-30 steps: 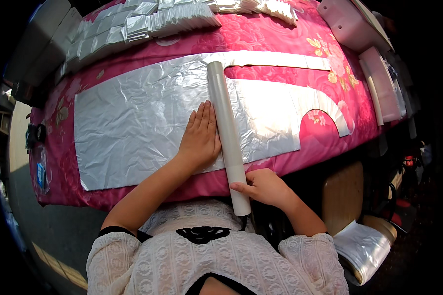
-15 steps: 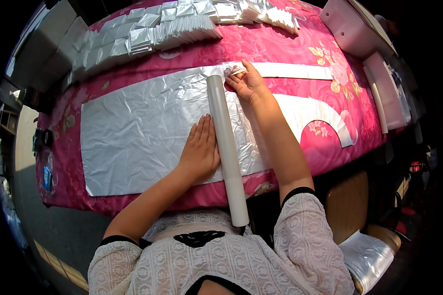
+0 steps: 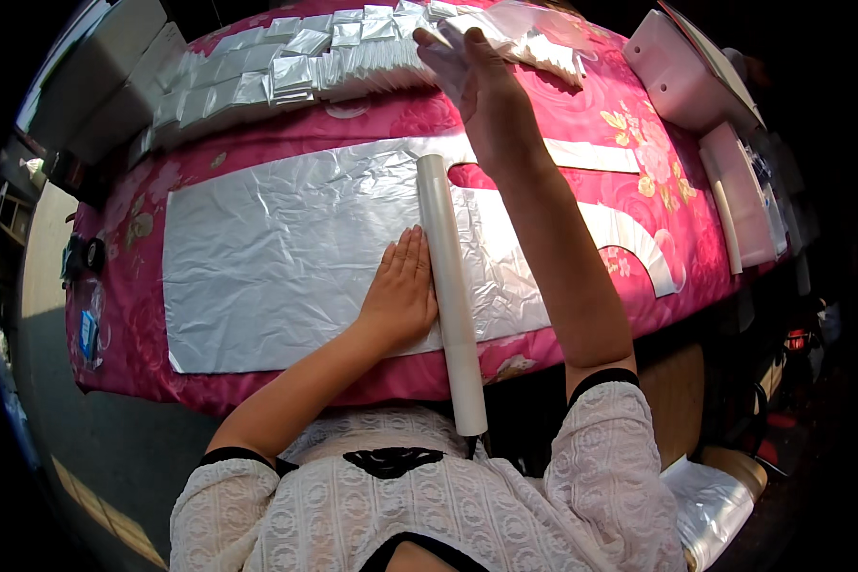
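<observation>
A wide sheet of silver foil point(image 3: 276, 257) lies flat on the pink flowered tablecloth point(image 3: 639, 181). A long white roll point(image 3: 451, 286) lies across the foil, its near end sticking out over the table's front edge. My left hand point(image 3: 402, 291) presses flat on the foil, fingers together, right beside the roll's left side. My right hand point(image 3: 472, 71) is stretched far out over the back of the table, fingers apart, above a row of folded silver pieces point(image 3: 286, 71). It holds nothing that I can see.
Foil offcuts with curved edges point(image 3: 639, 248) lie right of the roll. White boxes point(image 3: 682, 81) stand at the back right, grey boxes point(image 3: 114, 76) at the back left. A clear plastic roll point(image 3: 715, 505) sits low on the right. Small items lie at the table's left edge point(image 3: 86, 286).
My right hand left the roll's near end, went to its far end, and now reaches farther back over the folded silver pieces. My left hand stays pressed on the foil.
</observation>
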